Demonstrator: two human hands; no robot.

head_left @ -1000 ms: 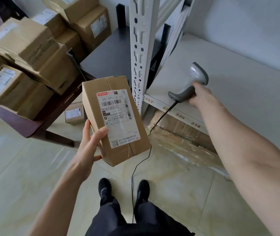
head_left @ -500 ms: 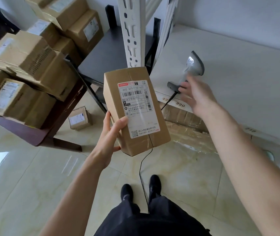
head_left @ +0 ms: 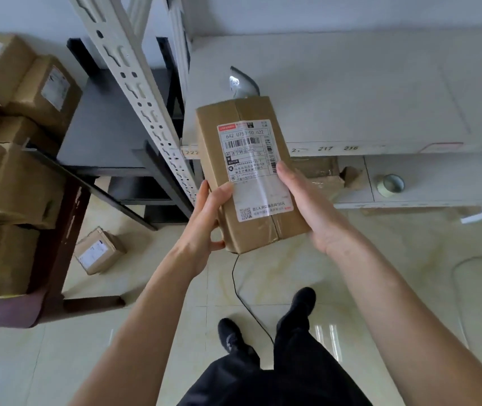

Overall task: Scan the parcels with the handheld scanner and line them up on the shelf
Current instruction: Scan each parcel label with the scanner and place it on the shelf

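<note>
Head view: parcel is held in the air in front of the shelf, gripped from both sides. Left hand wraps the near-left edge, thumb lying on the top face by the label, fingers curled under. Right hand cups the right edge, fingers extended along the side with tips touching the label's margin, thumb side hidden below the box. Long axis runs away from the body toward the shelf, tilted slightly left; far end overlaps the shelf's front lip, near end sits over the floor. Both hands sit at the near half, so the free far end leads; likely next move is a straight push forward and down onto the shelf board. Handheld scanner lies on the shelf just beyond the parcel's far end, directly in line, cable dropping to the floor; risk of bumping it, so set down to the right of it. Right hand is nearer the open shelf space. Parcel itself: brown corrugated box, taped centre seam, white shipping label face up with barcode and QR code, clear tape over the lower part, no visible damage. Unscanned parcels are stacked on the table to the left.
</note>
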